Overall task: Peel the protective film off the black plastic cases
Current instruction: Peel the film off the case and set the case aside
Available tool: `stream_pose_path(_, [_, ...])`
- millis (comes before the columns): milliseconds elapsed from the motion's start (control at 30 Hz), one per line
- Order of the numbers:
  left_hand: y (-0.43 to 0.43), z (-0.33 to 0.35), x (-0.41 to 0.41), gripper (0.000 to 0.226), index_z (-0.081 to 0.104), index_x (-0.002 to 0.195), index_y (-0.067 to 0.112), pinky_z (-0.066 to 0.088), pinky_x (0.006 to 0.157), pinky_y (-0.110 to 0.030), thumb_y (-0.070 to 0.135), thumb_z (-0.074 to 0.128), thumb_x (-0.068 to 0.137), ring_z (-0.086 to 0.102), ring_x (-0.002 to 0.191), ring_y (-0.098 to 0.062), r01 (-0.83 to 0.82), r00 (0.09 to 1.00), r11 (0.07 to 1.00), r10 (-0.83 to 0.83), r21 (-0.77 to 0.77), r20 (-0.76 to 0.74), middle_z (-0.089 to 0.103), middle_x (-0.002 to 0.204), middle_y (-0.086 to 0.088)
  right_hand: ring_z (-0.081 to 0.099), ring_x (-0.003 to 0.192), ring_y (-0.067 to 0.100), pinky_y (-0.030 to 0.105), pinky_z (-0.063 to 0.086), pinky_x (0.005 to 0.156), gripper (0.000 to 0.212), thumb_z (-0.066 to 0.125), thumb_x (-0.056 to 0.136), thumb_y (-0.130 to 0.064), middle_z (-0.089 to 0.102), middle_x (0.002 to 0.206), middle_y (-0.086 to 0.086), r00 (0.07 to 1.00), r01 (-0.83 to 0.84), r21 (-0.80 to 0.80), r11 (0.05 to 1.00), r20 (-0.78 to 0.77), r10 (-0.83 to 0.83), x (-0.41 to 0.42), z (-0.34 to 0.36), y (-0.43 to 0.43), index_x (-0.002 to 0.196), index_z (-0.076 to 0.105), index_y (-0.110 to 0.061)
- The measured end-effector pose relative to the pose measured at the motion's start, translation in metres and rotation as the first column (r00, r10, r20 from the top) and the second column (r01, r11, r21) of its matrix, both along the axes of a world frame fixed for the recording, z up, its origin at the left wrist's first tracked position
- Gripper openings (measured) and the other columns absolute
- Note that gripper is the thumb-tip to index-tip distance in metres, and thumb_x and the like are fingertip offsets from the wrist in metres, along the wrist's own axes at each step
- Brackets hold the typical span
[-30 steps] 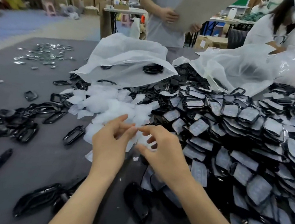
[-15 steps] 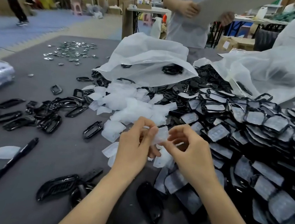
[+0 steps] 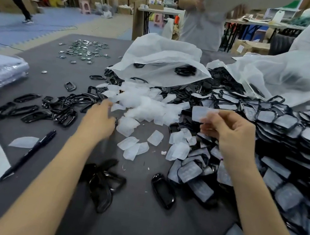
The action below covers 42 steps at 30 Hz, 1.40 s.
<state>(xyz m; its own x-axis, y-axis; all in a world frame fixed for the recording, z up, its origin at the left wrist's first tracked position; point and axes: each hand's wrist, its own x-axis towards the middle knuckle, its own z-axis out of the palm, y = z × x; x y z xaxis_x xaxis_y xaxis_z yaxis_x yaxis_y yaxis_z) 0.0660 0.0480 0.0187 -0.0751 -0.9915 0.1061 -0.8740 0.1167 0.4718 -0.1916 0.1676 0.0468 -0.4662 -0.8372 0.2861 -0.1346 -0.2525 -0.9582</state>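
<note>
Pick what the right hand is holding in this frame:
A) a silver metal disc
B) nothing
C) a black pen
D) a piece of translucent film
D: the right hand pinches a film piece between thumb and fingers, held up above the table, while the black pen lies untouched on the table by the left forearm.

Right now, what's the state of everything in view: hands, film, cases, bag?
right hand, raised, pinching a film piece
film piece, peeled, free of any case
left hand, blurred, near the left cases; grip cannot be told
left cases, bare, film off
right case heap, film on
film pile, loose, peeled off
plastic bag, open, cases inside
</note>
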Motion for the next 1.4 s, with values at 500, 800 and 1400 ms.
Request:
stream_pose_path(500, [0.030, 0.019, -0.009, 0.017, 0.071, 0.091, 0.014, 0.042, 0.069, -0.032, 0.024, 0.057, 0.093, 0.059, 0.073, -0.028, -0.079, 0.925, 0.977, -0.002, -0.197, -0.381, 0.064, 0.072, -0.003, 0.067, 0.065, 0.017, 0.030, 0.058, 0.066, 0.025, 0.043, 0.089, 0.003, 0.059, 0.059, 0.002, 0.926, -0.107, 0.101, 0.989, 0.372, 0.062, -0.072, 0.034, 0.060, 0.071, 0.051, -0.012])
stream_pose_path(800, [0.055, 0.031, -0.044, 0.024, 0.074, 0.081, 0.014, 0.048, 0.054, -0.020, 0.010, 0.054, 0.095, 0.045, 0.049, -0.007, 0.162, 0.378, 0.979, 0.054, 0.123, -0.924, 0.050, 0.062, 0.000, 0.025, 0.046, 0.014, 0.022, 0.024, 0.039, 0.026, 0.046, 0.079, -0.020, 0.029, 0.056, -0.002, 0.902, -0.295, 0.267, 0.917, 0.396, 0.175, -0.048, 0.023, 0.073, 0.056, 0.035, -0.019])
stream_pose_path(1400, [0.034, 0.007, -0.015, 0.022, 0.057, 0.090, -0.003, 0.058, 0.060, -0.023, 0.007, 0.040, 0.101, 0.074, 0.071, -0.023, 0.213, -0.013, 0.945, 0.256, 0.247, -0.967, 0.074, 0.076, -0.013, 0.056, 0.095, 0.021, 0.030, 0.043, 0.074, 0.013, 0.071, 0.082, -0.014, 0.063, 0.098, 0.003, 0.324, -0.344, 0.559, 0.755, -0.684, 0.654, 0.135, -0.028, -0.039, 0.093, 0.064, -0.016])
